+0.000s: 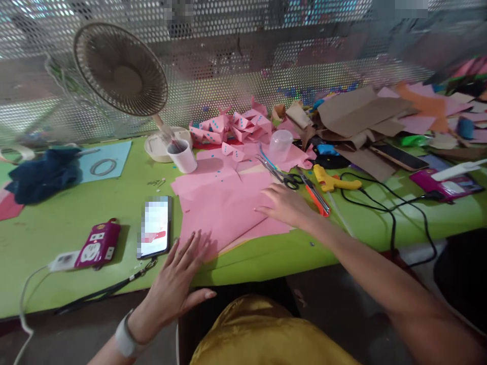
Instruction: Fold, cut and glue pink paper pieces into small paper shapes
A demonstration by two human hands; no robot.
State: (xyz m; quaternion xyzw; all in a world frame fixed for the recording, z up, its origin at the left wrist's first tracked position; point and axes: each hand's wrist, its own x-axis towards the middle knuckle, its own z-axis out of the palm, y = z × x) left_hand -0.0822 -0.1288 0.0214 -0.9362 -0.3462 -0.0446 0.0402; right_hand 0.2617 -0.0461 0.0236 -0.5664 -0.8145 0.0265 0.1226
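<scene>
Both hands lie open and flat, left hand [178,284] and right hand [285,205], on the pink sheets [224,208]; folded pink pieces [232,129] (a pile) sit finished behind, scissors [281,175] untouched.

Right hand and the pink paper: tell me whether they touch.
Touching. The head view shows the right hand lying flat on the pink paper, fingers spread.

Matt pink paper sheets [224,208] were spread on the tabletop [76,213], which was covered in a smooth, faintly shiny green sheet. Just left of the paper sheets, a glossy glass-faced phone [154,226] was laid. Behind them, a perforated metal screen [228,76] was seen, with dull brown cardboard pieces [361,111] to the right. Beside the paper sheets' right edge, metal-bladed scissors [279,175] and a smooth yellow plastic glue gun [335,182] were seen.
</scene>
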